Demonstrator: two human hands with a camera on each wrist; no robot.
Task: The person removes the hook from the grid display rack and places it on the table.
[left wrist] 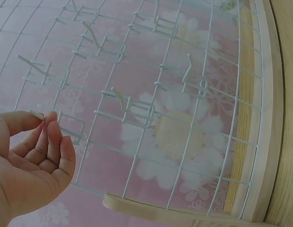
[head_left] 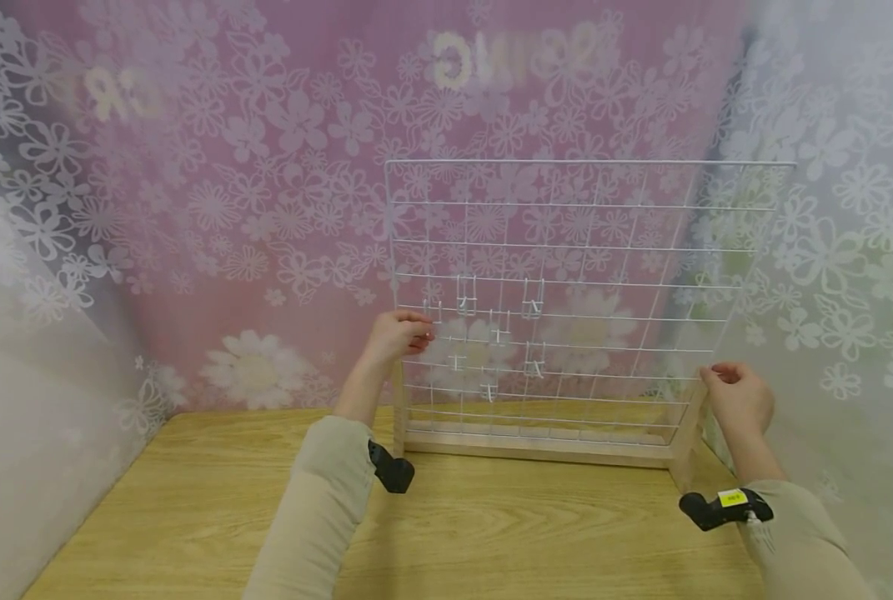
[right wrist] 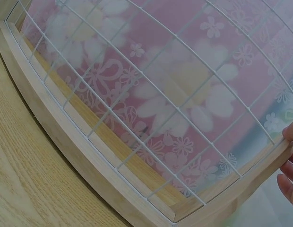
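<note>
A white wire grid panel (head_left: pixel 589 247) stands upright in a wooden base (head_left: pixel 536 452). Thumb and fingertips of my left hand (head_left: pixel 397 337) pinch the prong of a white wire hook (left wrist: pixel 37 114) at the grid's left side. That hook's rectangular wire back (left wrist: pixel 72 126) lies against the grid, partly hidden by the fingers. To its right, several similar hooks hang on the bars, among them an upper hook (head_left: pixel 533 308) and a lower hook (head_left: pixel 489 392). My right hand (head_left: pixel 742 402) grips the top of the base's right wooden post (right wrist: pixel 260 172) beside the grid edge.
A wood-grain table (head_left: pixel 491 533) carries the stand. Behind it hangs a pink curtain (head_left: pixel 303 208) with white flowers, and a pale flowered curtain (head_left: pixel 851 250) closes the right side. Black wrist cameras, one on the left arm (head_left: pixel 392 468), project below both hands.
</note>
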